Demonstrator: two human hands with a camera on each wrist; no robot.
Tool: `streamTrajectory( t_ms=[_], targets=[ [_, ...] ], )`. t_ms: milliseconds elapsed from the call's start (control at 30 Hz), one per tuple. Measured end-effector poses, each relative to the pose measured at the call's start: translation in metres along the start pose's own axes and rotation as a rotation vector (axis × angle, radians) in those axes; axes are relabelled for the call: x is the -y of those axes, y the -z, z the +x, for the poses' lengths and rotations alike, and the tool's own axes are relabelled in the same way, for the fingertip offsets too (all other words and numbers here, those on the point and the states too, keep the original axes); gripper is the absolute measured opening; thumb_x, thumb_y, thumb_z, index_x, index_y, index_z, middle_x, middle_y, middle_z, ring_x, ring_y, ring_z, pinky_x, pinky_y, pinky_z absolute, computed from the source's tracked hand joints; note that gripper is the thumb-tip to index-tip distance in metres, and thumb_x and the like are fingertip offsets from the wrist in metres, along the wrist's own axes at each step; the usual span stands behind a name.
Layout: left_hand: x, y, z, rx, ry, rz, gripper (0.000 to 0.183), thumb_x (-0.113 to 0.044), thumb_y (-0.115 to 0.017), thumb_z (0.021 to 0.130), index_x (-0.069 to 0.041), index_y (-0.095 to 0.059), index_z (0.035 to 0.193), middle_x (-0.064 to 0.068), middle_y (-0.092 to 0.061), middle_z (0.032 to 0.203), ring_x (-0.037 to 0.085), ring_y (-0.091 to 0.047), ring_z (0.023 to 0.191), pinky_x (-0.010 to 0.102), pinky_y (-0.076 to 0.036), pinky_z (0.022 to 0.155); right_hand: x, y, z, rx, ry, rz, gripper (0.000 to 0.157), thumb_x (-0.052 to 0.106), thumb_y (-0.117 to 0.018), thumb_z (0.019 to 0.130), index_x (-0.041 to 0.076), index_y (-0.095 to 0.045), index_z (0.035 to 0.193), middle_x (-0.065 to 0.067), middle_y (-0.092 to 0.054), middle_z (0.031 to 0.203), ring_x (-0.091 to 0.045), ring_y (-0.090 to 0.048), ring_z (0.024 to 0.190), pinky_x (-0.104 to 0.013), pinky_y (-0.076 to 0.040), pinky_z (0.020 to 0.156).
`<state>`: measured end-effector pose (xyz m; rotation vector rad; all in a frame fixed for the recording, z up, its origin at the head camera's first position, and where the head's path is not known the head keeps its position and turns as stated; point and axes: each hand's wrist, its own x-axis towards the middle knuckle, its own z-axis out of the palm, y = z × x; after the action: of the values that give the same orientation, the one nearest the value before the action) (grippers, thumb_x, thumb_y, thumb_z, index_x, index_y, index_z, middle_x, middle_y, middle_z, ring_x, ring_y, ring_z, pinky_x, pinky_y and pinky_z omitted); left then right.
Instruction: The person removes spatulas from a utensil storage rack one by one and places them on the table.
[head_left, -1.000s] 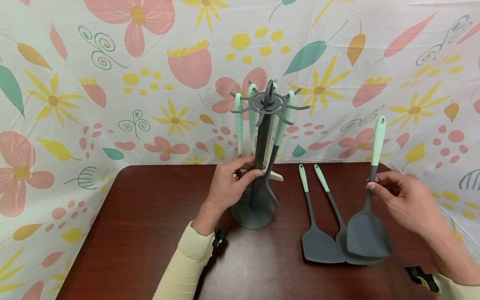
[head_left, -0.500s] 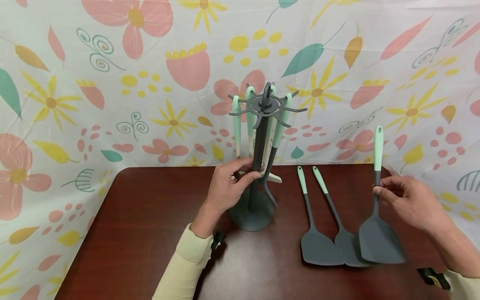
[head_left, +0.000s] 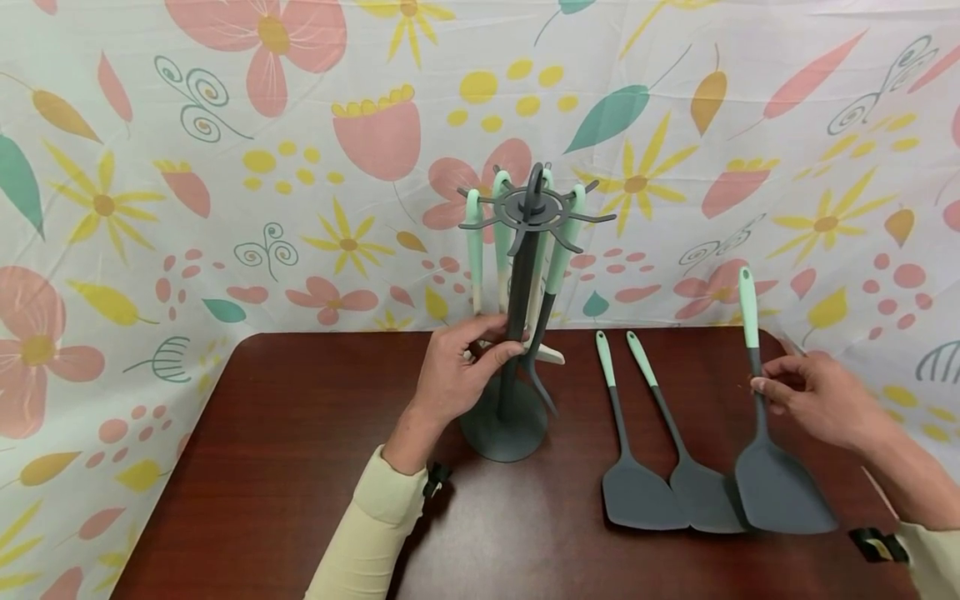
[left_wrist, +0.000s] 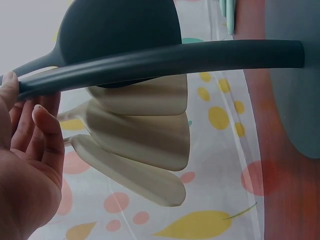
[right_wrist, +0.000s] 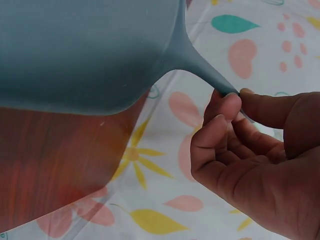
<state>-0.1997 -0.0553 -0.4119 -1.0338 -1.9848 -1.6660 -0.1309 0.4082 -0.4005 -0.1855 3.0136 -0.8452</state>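
A dark grey utensil stand (head_left: 517,292) with a round base and a hooked top stands mid-table. My left hand (head_left: 457,367) holds its pole with thumb and fingers. From its hooks hang several mint-handled utensils; in the left wrist view beige heads (left_wrist: 137,137) and one broad dark head (left_wrist: 120,30) show behind the pole. At the right, my right hand (head_left: 836,408) pinches the grey shaft of a mint-handled spatula (head_left: 783,492). Its blade points toward me, low over the table. Left of it lie a wide turner (head_left: 643,498) and a second spatula (head_left: 705,497).
The dark brown wooden table (head_left: 300,467) ends at the back against a flower-printed cloth (head_left: 225,167). Black straps sit at both wrists. The held spatula's blade slightly overlaps the second spatula's edge in the head view.
My right hand has moved the spatula rightward and lower, away from over the second spatula, whose blade shows more now. The left hand stays on the pole.
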Motion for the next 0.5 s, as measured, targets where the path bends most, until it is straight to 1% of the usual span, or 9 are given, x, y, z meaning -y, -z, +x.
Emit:
streamTrajectory(
  t_ms=[67, 200, 267, 400, 500],
  targets=[
    [0.0, 0.0, 0.0, 0.0, 0.001, -0.001, 0.03, -0.005, -0.081, 0.094, -0.009, -0.078, 0.123, 0.004, -0.081, 0.105, 0.013, -0.07, 0.079, 0.032, -0.055, 0.063, -0.004, -0.002, 0.003, 0.026, -0.011, 0.003, 0.021, 0.01, -0.06, 0.109, -0.005, -0.072, 0.1, -0.002, -0.06, 0.069, -0.013, -0.047, 0.056, -0.031, -0.036, 0.048],
    [0.0, 0.001, 0.0, 0.003, 0.003, 0.002, 0.03, -0.004, -0.08, 0.094, -0.009, -0.078, 0.123, 0.004, -0.081, 0.105, 0.013, -0.069, 0.078, 0.032, -0.055, 0.062, -0.011, -0.007, 0.007, 0.097, -0.07, -0.023, 0.026, 0.017, -0.058, 0.111, -0.004, -0.07, 0.103, -0.003, -0.061, 0.073, -0.013, -0.048, 0.058, -0.031, -0.037, 0.051],
    [0.0, 0.001, 0.0, 0.002, 0.005, 0.01, 0.03, -0.004, -0.08, 0.094, -0.009, -0.078, 0.123, 0.004, -0.08, 0.105, 0.013, -0.069, 0.078, 0.031, -0.055, 0.062, -0.013, -0.01, 0.008, 0.126, -0.089, -0.028, 0.027, 0.018, -0.057, 0.112, -0.004, -0.069, 0.104, -0.004, -0.061, 0.074, -0.012, -0.047, 0.059, -0.03, -0.037, 0.052],
    [0.001, 0.001, 0.0, 0.0, 0.004, 0.017, 0.03, -0.004, -0.08, 0.094, -0.009, -0.078, 0.123, 0.004, -0.08, 0.104, 0.012, -0.067, 0.076, 0.031, -0.054, 0.062, -0.015, -0.016, 0.01, 0.169, -0.098, -0.018, 0.025, 0.017, -0.057, 0.112, -0.001, -0.068, 0.097, -0.004, -0.06, 0.074, -0.012, -0.042, 0.057, -0.03, -0.035, 0.051],
    [0.001, 0.001, 0.0, 0.008, 0.002, 0.004, 0.03, -0.004, -0.08, 0.094, -0.009, -0.078, 0.124, 0.002, -0.08, 0.106, 0.012, -0.068, 0.078, 0.031, -0.054, 0.062, -0.016, -0.021, 0.012, 0.21, -0.114, -0.003, 0.025, 0.016, -0.059, 0.111, 0.002, -0.066, 0.092, -0.003, -0.057, 0.072, -0.011, -0.041, 0.056, -0.029, -0.035, 0.051]
  ],
)
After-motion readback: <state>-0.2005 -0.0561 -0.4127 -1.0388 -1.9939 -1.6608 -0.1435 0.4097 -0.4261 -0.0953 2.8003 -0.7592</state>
